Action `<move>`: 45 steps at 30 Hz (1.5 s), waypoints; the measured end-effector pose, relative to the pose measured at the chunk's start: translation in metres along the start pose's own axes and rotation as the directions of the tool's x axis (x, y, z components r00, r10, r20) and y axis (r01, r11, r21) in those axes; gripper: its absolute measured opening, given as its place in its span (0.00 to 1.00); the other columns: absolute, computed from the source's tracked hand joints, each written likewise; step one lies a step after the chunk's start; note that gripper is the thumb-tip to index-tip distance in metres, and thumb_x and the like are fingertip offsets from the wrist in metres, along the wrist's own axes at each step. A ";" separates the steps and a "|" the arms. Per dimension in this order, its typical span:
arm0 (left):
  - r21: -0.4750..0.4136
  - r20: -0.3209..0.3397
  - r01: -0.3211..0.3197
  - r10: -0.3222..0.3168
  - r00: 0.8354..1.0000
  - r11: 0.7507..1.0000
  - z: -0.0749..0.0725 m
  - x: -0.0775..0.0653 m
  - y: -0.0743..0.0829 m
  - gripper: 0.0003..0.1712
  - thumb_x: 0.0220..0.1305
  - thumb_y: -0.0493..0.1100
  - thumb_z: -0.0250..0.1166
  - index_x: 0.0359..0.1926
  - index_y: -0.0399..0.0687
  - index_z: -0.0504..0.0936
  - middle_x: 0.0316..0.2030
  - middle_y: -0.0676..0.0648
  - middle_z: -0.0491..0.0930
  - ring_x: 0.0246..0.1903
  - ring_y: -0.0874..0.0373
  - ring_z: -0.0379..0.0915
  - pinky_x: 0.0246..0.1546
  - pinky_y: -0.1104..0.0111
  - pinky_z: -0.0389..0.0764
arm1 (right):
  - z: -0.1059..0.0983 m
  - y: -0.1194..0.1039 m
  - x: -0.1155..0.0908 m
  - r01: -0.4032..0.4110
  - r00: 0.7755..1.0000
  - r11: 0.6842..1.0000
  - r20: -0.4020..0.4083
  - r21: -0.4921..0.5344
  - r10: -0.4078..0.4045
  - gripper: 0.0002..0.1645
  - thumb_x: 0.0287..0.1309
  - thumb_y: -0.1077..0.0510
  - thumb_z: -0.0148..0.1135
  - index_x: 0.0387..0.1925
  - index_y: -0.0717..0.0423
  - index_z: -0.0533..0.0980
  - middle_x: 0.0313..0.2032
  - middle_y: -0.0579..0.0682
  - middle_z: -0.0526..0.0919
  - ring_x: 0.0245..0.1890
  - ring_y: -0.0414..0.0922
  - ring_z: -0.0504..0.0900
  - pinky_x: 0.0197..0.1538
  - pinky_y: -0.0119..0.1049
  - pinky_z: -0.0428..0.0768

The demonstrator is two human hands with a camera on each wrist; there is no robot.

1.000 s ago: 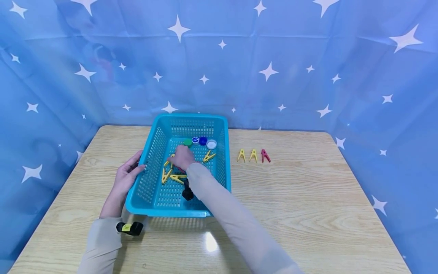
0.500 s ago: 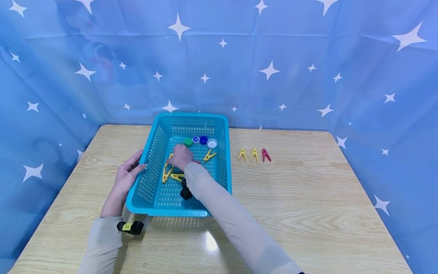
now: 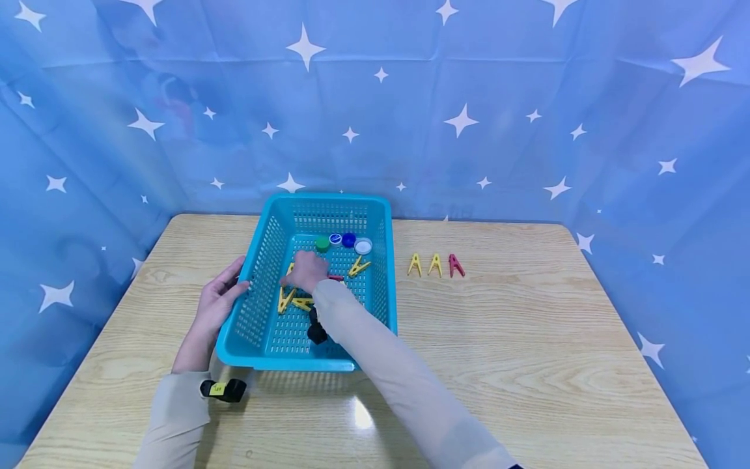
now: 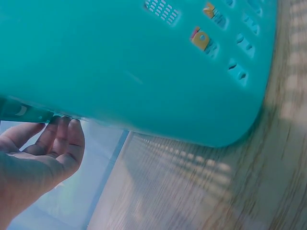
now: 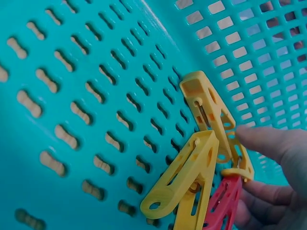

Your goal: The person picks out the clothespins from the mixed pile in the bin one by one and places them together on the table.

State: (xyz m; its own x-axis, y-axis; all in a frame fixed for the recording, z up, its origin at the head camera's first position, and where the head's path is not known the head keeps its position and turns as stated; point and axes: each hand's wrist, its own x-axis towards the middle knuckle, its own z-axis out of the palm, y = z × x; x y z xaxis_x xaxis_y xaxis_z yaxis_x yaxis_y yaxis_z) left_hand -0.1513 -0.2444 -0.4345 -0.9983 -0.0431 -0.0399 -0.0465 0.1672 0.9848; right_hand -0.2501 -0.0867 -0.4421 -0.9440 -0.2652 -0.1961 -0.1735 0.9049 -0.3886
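Note:
A blue-green plastic basket (image 3: pixel 293 363) stands on the table, my left hand (image 3: pixel 212 309) gripping its left rim with the thumb over the edge. Inside it, my right hand (image 3: pixel 308 270) reaches down near the left wall. Seen from the right wrist, thumb and forefinger pinch a yellow clothespin (image 5: pixel 245 163). Against that clip lie another yellow clothespin (image 5: pixel 202 98) and a red clothespin (image 5: pixel 224 201); one more yellow clothespin (image 5: pixel 178 173) lies in front. In the head view, a yellow clothespin (image 3: pixel 358 267) lies farther right on the basket floor.
At the basket's far end sit a green cap (image 3: pixel 322 243), a blue-and-white cap (image 3: pixel 335 239), a dark blue cap (image 3: pixel 348 240) and a white cap (image 3: pixel 363 246). Right of the basket, two yellow clothespins (image 3: pixel 434 264) and a red clothespin (image 3: pixel 456 265) form a row on the table.
My right hand has shifted slightly left and toward me inside the basket, and part of a red clothespin shows to its right. The left hand and the basket stay put.

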 end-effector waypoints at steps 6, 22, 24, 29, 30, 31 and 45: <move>-0.006 -0.003 -0.014 0.014 1.000 1.000 0.000 0.000 -0.001 0.31 0.71 0.41 0.50 0.71 0.45 0.54 0.67 0.35 0.58 0.57 0.57 0.63 0.43 0.80 0.73 | 0.003 0.002 0.004 0.016 1.000 1.000 -0.008 0.006 -0.016 0.23 0.48 0.44 0.70 0.18 0.49 0.66 0.15 0.42 0.66 0.19 0.41 0.70 0.37 0.43 0.74; -0.026 -0.015 -0.020 0.019 1.000 0.999 0.001 0.001 -0.001 0.31 0.70 0.41 0.51 0.71 0.44 0.55 0.67 0.35 0.58 0.54 0.62 0.64 0.43 0.80 0.73 | -0.004 0.003 0.006 0.015 0.997 0.995 -0.067 -0.095 -0.022 0.24 0.51 0.45 0.69 0.15 0.48 0.64 0.17 0.43 0.71 0.28 0.44 0.75 0.45 0.46 0.76; -0.029 -0.018 -0.025 0.025 1.000 0.999 0.001 0.001 -0.002 0.31 0.70 0.41 0.51 0.71 0.44 0.55 0.67 0.35 0.58 0.54 0.62 0.64 0.43 0.80 0.73 | -0.005 0.004 0.006 0.006 0.997 0.995 -0.073 -0.102 -0.014 0.24 0.50 0.46 0.69 0.15 0.48 0.65 0.18 0.44 0.73 0.32 0.46 0.77 0.48 0.47 0.75; -0.027 -0.018 -0.035 0.034 0.999 0.999 0.001 0.001 -0.003 0.31 0.70 0.42 0.52 0.71 0.43 0.55 0.67 0.34 0.58 0.54 0.61 0.65 0.43 0.80 0.73 | -0.006 0.004 0.006 -0.033 0.996 0.997 -0.086 -0.075 0.026 0.20 0.50 0.47 0.69 0.15 0.48 0.69 0.27 0.46 0.78 0.52 0.52 0.74 0.58 0.55 0.67; -0.025 -0.018 -0.035 0.035 0.999 0.999 0.001 0.001 -0.003 0.31 0.70 0.42 0.52 0.71 0.43 0.55 0.67 0.34 0.58 0.54 0.61 0.65 0.43 0.80 0.73 | -0.007 0.005 0.006 -0.036 0.996 0.997 -0.088 -0.066 0.031 0.20 0.50 0.48 0.69 0.15 0.48 0.69 0.28 0.46 0.78 0.55 0.52 0.72 0.59 0.56 0.66; -0.024 -0.018 -0.035 0.034 0.999 0.999 0.001 0.001 -0.003 0.31 0.70 0.42 0.52 0.71 0.43 0.55 0.67 0.34 0.58 0.54 0.61 0.65 0.43 0.80 0.73 | -0.007 0.005 0.006 -0.037 0.995 0.998 -0.092 -0.058 0.031 0.20 0.50 0.48 0.69 0.14 0.48 0.69 0.27 0.46 0.78 0.55 0.52 0.71 0.60 0.57 0.64; -0.011 -0.018 -0.034 0.034 0.999 0.999 0.000 0.001 -0.003 0.31 0.71 0.42 0.51 0.71 0.43 0.55 0.66 0.33 0.58 0.53 0.62 0.64 0.42 0.80 0.73 | -0.016 0.009 0.004 0.071 0.996 0.978 -0.072 0.195 -0.058 0.31 0.56 0.59 0.63 0.10 0.50 0.52 0.11 0.42 0.47 0.11 0.38 0.46 0.14 0.28 0.51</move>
State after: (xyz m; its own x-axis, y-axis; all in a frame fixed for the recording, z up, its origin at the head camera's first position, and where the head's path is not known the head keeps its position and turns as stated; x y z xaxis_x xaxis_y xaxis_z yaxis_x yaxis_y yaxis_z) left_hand -0.1524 -0.2446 -0.4378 -0.9985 -0.0550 -0.0033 -0.0120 0.1574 0.9875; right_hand -0.2599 -0.0740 -0.4319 -0.9500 -0.2930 -0.1081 -0.1824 0.8014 -0.5696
